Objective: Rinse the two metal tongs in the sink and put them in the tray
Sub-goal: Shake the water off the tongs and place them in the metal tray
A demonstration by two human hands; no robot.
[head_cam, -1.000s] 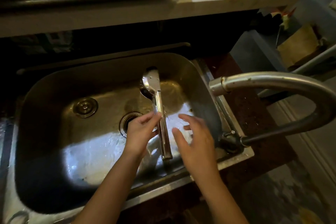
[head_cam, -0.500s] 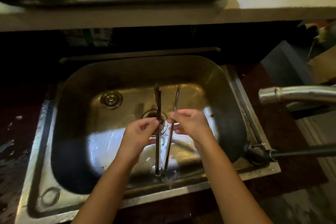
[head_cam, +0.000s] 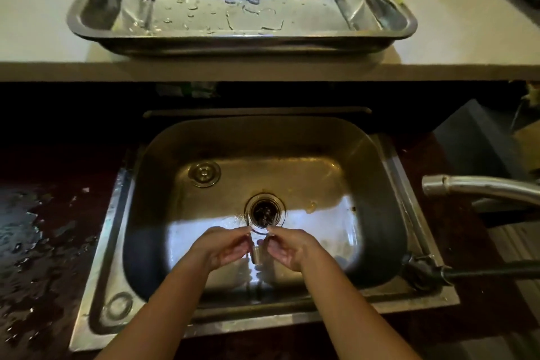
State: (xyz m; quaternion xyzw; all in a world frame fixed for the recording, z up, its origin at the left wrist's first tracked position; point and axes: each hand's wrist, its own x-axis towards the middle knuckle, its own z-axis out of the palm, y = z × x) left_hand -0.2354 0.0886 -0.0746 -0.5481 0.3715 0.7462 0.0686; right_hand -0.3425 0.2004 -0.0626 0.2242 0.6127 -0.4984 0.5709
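Note:
In the head view, one pair of metal tongs (head_cam: 257,253) stands almost end-on to the camera, so only a short shiny piece shows between my hands. My left hand (head_cam: 222,248) and my right hand (head_cam: 292,248) pinch it from either side, low in the steel sink (head_cam: 152,184), just in front of the drain (head_cam: 264,210). Water glistens on the sink floor under them. A second pair of tongs is not visible. The steel tray (head_cam: 233,38) sits on the pale counter behind the sink, wet with drops.
The faucet spout (head_cam: 482,188) reaches in from the right, stopping short of the basin, with its dark base (head_cam: 423,270) at the sink's right rim. A round plug (head_cam: 204,174) lies on the sink floor at back left. The dark worktop (head_cam: 29,228) on the left is wet.
The tongs lay lengthwise along the sink floor, arms spread; now they are upright between both hands, seen end-on. My view has risen, showing the whole tray.

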